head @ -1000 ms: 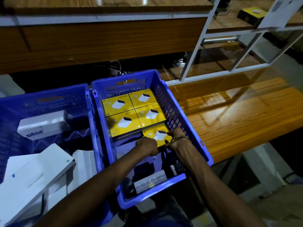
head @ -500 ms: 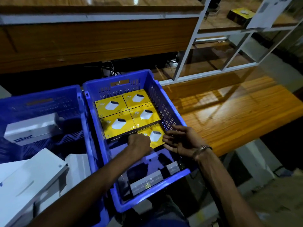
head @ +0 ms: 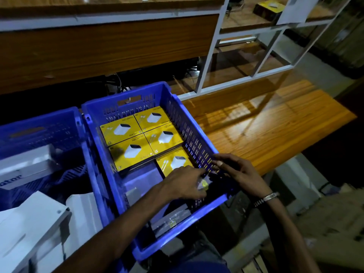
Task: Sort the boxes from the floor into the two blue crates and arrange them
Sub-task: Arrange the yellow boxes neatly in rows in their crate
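Both bare forearms are reaching up from the bottom edge of the frame toward its centre right. The left hand [head: 185, 183] is lying palm-down, knuckles up, fingers curling loosely downward and its fingertips pointing right. The right hand [head: 239, 172] is sitting just beside it, at right of centre, palm turned partly inward, fingers [head: 220, 161] spreading and stretching left until they are nearly meeting the left hand's fingertips. A silver metal bracelet [head: 268, 198] is circling the right wrist.

Dim stockroom or warehouse, long wooden table [head: 275, 131], white metal shelving frame [head: 262, 56], blue plastic crates [head: 102, 154] of packaged yellow boxes [head: 128, 152]
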The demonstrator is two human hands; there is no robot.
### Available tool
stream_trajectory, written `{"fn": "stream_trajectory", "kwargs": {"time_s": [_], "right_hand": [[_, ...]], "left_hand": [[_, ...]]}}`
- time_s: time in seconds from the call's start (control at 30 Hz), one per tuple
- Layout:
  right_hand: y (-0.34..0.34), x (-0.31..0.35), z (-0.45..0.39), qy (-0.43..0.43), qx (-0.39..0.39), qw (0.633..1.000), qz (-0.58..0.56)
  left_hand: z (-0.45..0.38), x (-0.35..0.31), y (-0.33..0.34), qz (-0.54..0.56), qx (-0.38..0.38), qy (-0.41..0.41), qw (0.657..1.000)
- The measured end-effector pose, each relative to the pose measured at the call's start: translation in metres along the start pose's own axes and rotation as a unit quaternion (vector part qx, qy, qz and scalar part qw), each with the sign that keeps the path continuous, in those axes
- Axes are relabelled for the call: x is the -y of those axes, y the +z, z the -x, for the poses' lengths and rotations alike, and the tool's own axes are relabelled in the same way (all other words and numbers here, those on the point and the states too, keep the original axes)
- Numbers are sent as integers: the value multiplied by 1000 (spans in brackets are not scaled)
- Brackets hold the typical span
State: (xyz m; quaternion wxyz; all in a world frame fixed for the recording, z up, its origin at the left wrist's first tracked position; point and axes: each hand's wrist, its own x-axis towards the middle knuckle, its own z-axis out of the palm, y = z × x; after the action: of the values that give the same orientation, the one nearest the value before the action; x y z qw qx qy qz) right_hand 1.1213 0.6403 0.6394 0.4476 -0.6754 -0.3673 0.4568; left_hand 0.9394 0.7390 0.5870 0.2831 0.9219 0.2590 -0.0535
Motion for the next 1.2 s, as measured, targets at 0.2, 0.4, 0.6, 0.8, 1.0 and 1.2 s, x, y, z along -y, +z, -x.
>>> {"fn": "stream_trajectory", "kwargs": {"time_s": [0.2,0.4,0.6,0.8,1.0,1.2], "right_hand": [[3,-1,-3,-28,-32,999,-29],[21,4,0,-98,-77,992,-20],[64,11,-8,-8,46,995,-92],[69,9,-9,-108,33,991,-76],[63,-12,-8,-230,23,973,26],[66,-2,-9,-63,18,988,-140]], "left_hand": [[20,12,-14,17,-83,-54,995],[67,49,-33,443,-205,-171,856],[86,60,-35,663,-227,-190,688],[88,53,-45,735,-225,-203,607],[92,42,-53,730,-168,-192,635],[79,45,-44,724,-264,-201,604]]}}
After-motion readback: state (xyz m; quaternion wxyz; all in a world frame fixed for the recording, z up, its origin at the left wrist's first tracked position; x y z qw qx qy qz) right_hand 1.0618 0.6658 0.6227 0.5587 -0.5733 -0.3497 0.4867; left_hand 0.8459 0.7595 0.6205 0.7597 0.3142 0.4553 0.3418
